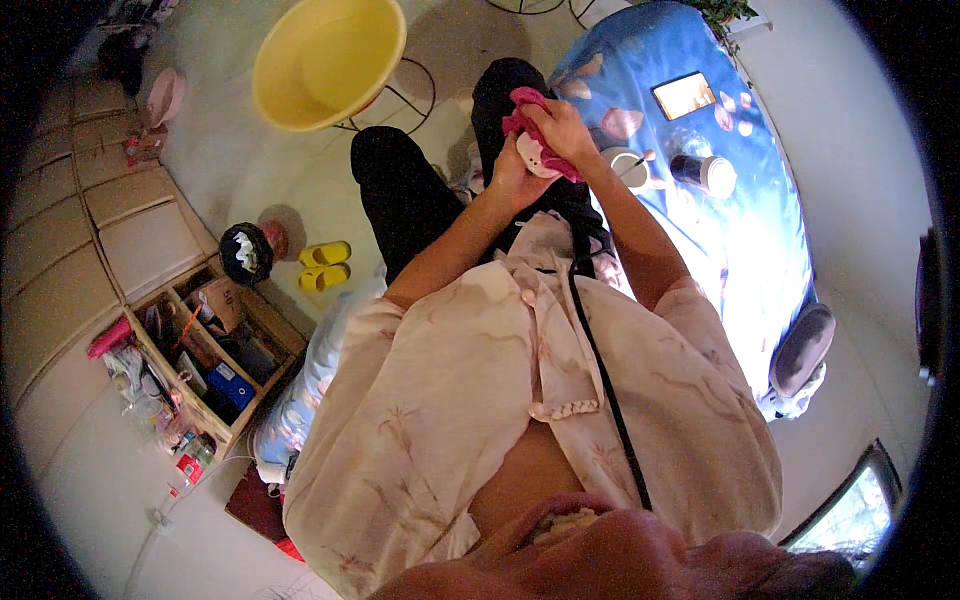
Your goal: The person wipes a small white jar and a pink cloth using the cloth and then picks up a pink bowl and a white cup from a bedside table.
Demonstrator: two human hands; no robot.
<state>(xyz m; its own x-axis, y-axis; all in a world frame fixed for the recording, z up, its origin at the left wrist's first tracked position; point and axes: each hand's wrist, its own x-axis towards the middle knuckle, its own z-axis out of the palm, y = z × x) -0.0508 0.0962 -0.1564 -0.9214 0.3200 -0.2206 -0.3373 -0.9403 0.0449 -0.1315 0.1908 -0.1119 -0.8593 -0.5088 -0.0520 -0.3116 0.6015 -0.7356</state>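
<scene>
Handling: my toy (pixel 541 157) looks soft and light, so I judge it squashes easily; best held round the body.
Look: pale pink plush, wrapped in a magenta cloth (pixel 533 112).
Place: above my knees, beside the blue worktop (pixel 760 240).
Hands: left hand (pixel 513 172) cups the toy; right hand (pixel 565 130) pinches the cloth.
Near: 2 cups (pixel 705 172).

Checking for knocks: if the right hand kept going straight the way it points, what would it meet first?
The right hand points up-left across the pink cloth it holds; beyond that, likely the black-trousered knee, though depth is unclear.
</scene>
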